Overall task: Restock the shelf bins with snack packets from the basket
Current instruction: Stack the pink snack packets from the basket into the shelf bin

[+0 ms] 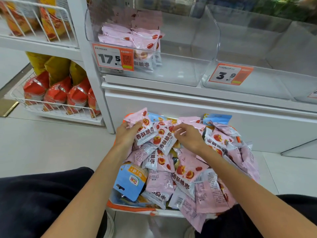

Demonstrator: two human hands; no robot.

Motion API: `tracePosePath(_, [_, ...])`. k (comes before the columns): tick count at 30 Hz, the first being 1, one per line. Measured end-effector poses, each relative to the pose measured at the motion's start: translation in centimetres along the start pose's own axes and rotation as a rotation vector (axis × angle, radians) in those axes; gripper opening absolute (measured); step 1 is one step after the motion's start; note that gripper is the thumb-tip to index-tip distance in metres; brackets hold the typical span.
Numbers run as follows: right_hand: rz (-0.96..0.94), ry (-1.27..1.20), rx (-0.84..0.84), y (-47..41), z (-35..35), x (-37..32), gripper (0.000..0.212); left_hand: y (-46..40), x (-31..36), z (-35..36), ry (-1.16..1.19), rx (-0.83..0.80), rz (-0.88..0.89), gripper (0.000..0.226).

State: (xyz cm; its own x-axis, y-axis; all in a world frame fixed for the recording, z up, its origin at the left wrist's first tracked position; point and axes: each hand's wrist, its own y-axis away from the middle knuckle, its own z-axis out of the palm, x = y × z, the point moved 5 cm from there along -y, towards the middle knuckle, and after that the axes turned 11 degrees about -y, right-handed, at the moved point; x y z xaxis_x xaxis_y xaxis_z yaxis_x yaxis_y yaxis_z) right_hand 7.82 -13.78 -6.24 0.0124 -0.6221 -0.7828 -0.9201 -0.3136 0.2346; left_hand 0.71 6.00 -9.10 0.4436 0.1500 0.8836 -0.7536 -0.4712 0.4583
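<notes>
Basket [130, 206] on the floor [51, 148] before the shelf unit, heaped with snack packets [187, 174]. Both hands over the heap: left hand [127, 133] at its far left, right hand [188, 137] beside it. Above, left bin [202, 54] holds packets at its left end; right bin [257, 79] adjoins. Wire racks [51, 107] stand left.
</notes>
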Motion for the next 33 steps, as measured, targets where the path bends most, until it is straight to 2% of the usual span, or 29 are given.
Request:
tracePosePath(3, [-0.028,0.114,-0.071,-0.1,1.4,0.0,0.024,0.5,-0.4,0.7,-0.098,-0.067,-0.001,0.011])
tracePosePath(6, [-0.027,0.314,-0.133,-0.2,2.7,0.2,0.044,0.6,-0.7,1.1,-0.113,-0.091,0.012,0.011])
tracePosePath(9, [-0.003,0.473,-0.122,-0.2,3.5,0.4,0.059,0.8,-0.5,0.9,-0.094,-0.074,0.006,0.008])
tracePosePath(11, [-0.004,0.597,-0.06,-0.5,3.6,0.4,0.058,0.8,-0.4,0.6,-0.091,-0.057,0.004,0.011])
tracePosePath(13, [0.03,0.634,-0.028,-0.8,3.3,0.2,0.041,0.9,-0.3,0.4,-0.105,-0.054,0.012,0.011])
tracePosePath(16, [0.092,0.49,-0.033,-1.2,2.3,0.1,0.023,0.8,-0.5,0.1,-0.132,-0.052,-0.008,0.007])
tracePosePath(17, [0.096,0.416,-0.048,-1.3,2.0,0.3,0.022,0.8,-0.5,-0.1,-0.126,-0.045,-0.017,0.006])
tracePosePath(19, [0.145,0.188,-0.071,-1.2,1.1,0.8,0.033,0.7,-0.7,-0.5,-0.103,-0.013,-0.041,0.005])
tracePosePath(22, [0.247,-0.181,-0.035,-0.4,-1.0,1.4,0.023,0.8,-0.6,-1.0,-0.116,0.043,-0.066,0.01])
tracePosePath(25, [0.282,-0.442,-0.018,0.8,-2.7,1.4,0.008,1.4,-0.3,-0.6,-0.128,-0.001,-0.068,0.01])
tracePosePath(27, [0.305,-0.609,-0.055,1.1,-2.6,1.3,0.008,2.1,-0.2,0.5,-0.113,-0.088,-0.1,0.015])
tracePosePath(30, [0.33,-0.63,-0.089,1.7,-1.3,0.6,0.027,3.0,0.0,2.2,-0.156,-0.22,-0.143,0.021])
tracePosePath(33, [0.29,-0.605,-0.102,2.4,-0.2,-0.4,0.024,3.4,0.4,3.4,-0.181,-0.293,-0.105,0.031])
